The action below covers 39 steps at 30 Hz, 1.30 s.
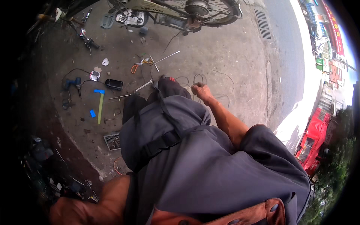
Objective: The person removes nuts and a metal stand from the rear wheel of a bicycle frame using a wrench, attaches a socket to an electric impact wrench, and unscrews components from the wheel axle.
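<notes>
My right hand [202, 92] is held out past my right knee, low over the concrete, with its fingers curled together. Whatever they hold, if anything, is hidden. Loops of thin dark cable [200, 75] lie on the ground around that hand; whether the fingers grip the cable cannot be told. My left arm [114, 193] bends away at the lower left edge, and its hand is not seen. Close beyond my knees lie a combination wrench [143, 86], a cross-shaped lug wrench [163, 61] and orange-handled scissors [135, 67].
An electric bike [187, 17] lies or stands at the top, its handlebar [88, 40] at upper left. Left of my legs are a cordless drill [77, 84], a black box [114, 84], a yellow-green strip with blue ends [100, 107] and a tool tray [111, 141]. A drain grate [262, 24] borders the road.
</notes>
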Motion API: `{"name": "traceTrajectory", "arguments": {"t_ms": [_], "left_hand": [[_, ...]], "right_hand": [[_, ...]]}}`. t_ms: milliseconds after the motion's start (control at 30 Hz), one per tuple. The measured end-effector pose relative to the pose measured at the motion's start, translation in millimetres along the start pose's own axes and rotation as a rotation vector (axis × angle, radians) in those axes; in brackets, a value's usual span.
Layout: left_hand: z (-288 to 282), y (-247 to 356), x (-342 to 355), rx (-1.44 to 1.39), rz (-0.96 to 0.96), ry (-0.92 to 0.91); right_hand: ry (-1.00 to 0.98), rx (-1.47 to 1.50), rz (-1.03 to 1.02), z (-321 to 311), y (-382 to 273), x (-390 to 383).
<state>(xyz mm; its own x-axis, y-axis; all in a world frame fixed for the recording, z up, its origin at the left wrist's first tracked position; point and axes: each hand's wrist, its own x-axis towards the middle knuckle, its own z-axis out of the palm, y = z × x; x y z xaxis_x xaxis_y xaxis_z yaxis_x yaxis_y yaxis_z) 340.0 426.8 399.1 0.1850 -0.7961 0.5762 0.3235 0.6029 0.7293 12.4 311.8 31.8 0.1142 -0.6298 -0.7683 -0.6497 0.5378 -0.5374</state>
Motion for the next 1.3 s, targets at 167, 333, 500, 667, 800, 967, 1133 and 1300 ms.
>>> {"name": "traceTrajectory", "arguments": {"t_ms": [167, 333, 500, 667, 800, 967, 1133, 1300], "left_hand": [[-3, 5, -11, 0.014, 0.075, 0.049], [-2, 16, -5, 0.011, 0.092, 0.02], [-10, 26, 6, 0.211, -0.2, -0.161], [-21, -8, 25, 0.089, -0.138, -0.86], [-46, -79, -57, -0.047, -0.604, 0.064], [-111, -127, -160, 0.495, -0.94, 0.954], [-141, -138, -254, 0.699, -1.217, 1.096], [-134, -153, -295, 0.783, -1.298, 1.049]], "right_hand": [[-0.051, -0.004, 0.046, -7, 6, 4], [-0.027, -0.235, -0.093, -19, 44, 3], [0.065, -0.187, 0.061, -4, 34, -8], [0.037, -0.178, -0.048, -2, 36, 8], [0.095, -0.026, -0.006, -11, 19, 9], [0.171, -0.014, -0.07, -17, 4, 16], [0.213, -0.175, -0.026, -20, 13, 20], [0.17, -0.282, -0.003, -23, 27, 11]]}}
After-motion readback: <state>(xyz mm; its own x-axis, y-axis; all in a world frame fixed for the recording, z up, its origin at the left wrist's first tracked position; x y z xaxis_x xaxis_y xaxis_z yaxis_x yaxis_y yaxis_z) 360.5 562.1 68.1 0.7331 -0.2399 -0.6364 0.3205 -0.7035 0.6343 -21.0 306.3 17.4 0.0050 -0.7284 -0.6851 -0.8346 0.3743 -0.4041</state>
